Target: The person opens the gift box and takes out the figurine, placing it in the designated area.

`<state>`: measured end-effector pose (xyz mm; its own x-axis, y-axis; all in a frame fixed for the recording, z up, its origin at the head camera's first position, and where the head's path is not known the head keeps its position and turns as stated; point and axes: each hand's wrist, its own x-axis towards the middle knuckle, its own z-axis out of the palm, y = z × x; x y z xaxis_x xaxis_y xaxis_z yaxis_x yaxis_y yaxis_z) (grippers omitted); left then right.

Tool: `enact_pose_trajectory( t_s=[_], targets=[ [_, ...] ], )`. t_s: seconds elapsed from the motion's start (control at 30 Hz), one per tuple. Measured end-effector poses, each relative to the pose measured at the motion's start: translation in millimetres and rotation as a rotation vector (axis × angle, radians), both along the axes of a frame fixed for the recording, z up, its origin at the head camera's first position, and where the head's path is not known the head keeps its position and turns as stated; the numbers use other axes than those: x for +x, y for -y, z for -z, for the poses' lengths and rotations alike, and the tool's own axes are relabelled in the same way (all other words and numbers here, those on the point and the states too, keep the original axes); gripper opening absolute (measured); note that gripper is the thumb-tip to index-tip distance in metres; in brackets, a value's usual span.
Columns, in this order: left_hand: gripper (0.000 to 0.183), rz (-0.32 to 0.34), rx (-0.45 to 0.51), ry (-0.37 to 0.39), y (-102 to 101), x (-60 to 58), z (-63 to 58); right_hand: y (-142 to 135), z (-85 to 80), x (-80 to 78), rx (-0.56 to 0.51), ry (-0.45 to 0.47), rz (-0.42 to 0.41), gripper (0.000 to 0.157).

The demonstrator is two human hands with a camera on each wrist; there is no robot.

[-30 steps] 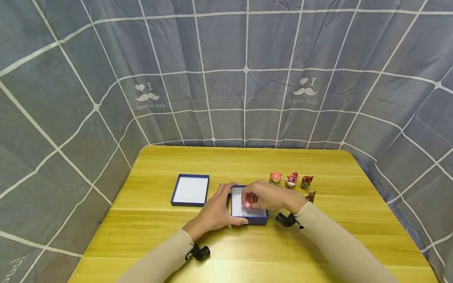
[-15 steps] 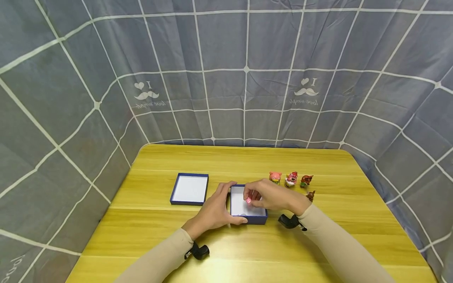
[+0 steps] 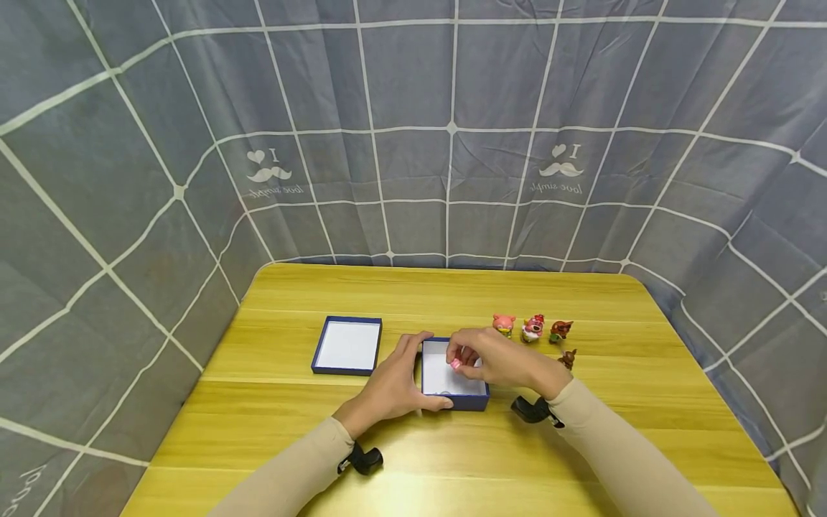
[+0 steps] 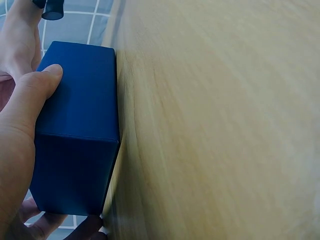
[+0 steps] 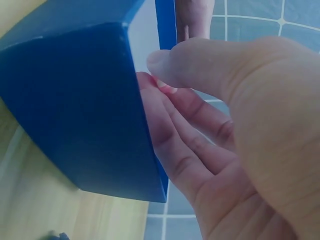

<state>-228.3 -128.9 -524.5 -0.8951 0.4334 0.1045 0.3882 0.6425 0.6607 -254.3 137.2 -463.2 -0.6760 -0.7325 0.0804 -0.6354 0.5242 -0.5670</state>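
A blue box (image 3: 470,403) with a white inside stands uncovered at the middle of the table. My left hand (image 3: 390,382) grips it from the left, thumb on the near wall and fingers round the far side; the left wrist view shows the thumb flat against the blue wall (image 4: 80,100). Over the box's opening, my right hand (image 3: 496,359) pinches a small pink piece (image 3: 456,364) between thumb and fingertips. Only a bit of this pink piece (image 5: 164,87) shows in the right wrist view, so its kind is unclear.
A blue lid (image 3: 349,346), white inside, lies left of the box. Beyond the right hand stand a pink figurine (image 3: 503,324), a pink-and-red figurine (image 3: 533,328) and a brown figurine (image 3: 561,330). Another brown figurine (image 3: 568,358) is partly hidden by the right wrist.
My right hand has shifted slightly right and away from me over the box, still pinching the pink piece. The left hand and the box have stayed in place.
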Motion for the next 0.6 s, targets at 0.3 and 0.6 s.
enact_pose_trajectory(
  t_s=[0.3,0.6],
  targets=[
    [0.127,-0.006,-0.005,-0.006,-0.1,0.6,0.7,-4.1,2.3,5.6,-0.004,-0.039,0.018,0.015],
    [0.127,-0.002,-0.004,-0.022,-0.5,0.6,0.9,-11.1,4.4,10.6,-0.03,-0.077,0.052,0.014]
  ],
)
